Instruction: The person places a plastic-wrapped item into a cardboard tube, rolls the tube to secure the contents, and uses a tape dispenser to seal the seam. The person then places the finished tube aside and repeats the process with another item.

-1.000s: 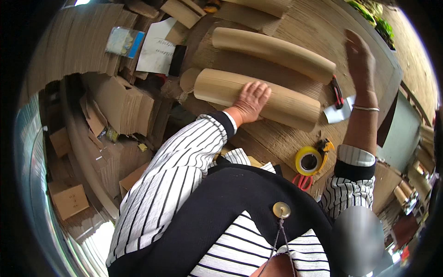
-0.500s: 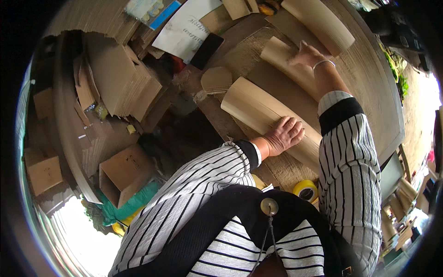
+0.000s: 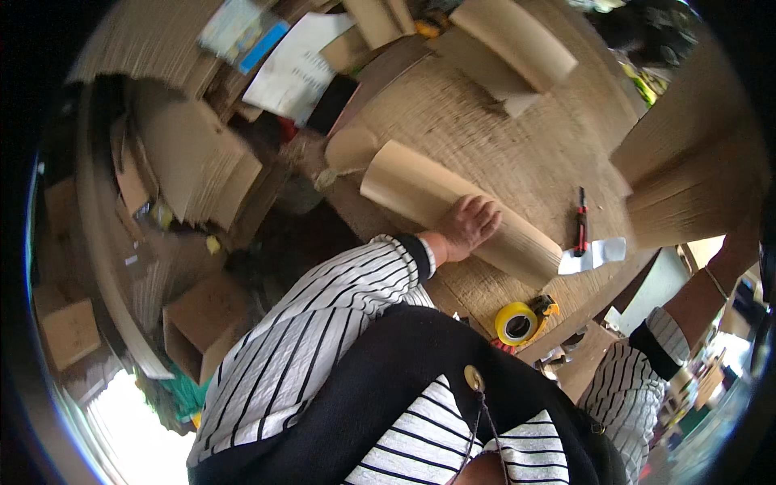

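A curved piece of brown cardboard (image 3: 408,186) lies on the wooden table, arched like a half tube. My left hand (image 3: 469,226) rests on top of it with its fingers laid over the curve. Off at the right, my right hand (image 3: 734,249) holds a large brown cardboard sheet (image 3: 695,153) by its lower edge, raised beside the table. Its fingers are mostly hidden in shadow and blur. A red and black box cutter (image 3: 581,222) and a white paper piece (image 3: 596,255) lie just past the curved cardboard's right end.
A yellow tape roll on a dispenser (image 3: 517,323) sits at the table's near edge. Another curved cardboard piece (image 3: 517,40) lies at the far side. A dark flat phone-like object (image 3: 332,103) and a white sheet (image 3: 299,69) are far left. Stacked cardboard (image 3: 190,153) stands left.
My right hand has swung from the table's far side out to the right, lifting the cardboard sheet away. The box cutter and white paper now show. My left hand stays on the curved cardboard.
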Demonstrator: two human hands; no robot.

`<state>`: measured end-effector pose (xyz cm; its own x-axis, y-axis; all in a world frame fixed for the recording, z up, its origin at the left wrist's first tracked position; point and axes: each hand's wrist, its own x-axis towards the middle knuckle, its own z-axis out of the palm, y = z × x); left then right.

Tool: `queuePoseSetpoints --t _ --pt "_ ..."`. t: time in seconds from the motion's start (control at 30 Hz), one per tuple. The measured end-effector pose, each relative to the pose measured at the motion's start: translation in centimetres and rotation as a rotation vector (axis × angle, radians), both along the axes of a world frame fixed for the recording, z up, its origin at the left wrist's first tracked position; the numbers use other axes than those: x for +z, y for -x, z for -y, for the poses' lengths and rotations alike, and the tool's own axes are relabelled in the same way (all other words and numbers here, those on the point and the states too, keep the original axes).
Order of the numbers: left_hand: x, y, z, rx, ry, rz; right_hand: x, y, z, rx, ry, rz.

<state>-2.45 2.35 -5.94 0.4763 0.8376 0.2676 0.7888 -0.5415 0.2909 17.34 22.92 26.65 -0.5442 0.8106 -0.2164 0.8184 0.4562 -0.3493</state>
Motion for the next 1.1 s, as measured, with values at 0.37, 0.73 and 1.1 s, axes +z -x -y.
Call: queuePoseSetpoints --t 0.37,0.73,1.1 --pt "0.2 1.0 0.5 -0.001 0.076 -0.187 -2.8 13.3 -0.6 0.172 -0.91 -0.354" --pt "2.3 2.3 -0.4 -0.075 0.26 -0.101 -22.4 3.1 13.8 -0.046 0.473 0.448" --pt "2.2 2.7 -8.1 -0.282 0.926 -0.171 -24.3 3.2 18.3 -0.131 0.23 0.379"
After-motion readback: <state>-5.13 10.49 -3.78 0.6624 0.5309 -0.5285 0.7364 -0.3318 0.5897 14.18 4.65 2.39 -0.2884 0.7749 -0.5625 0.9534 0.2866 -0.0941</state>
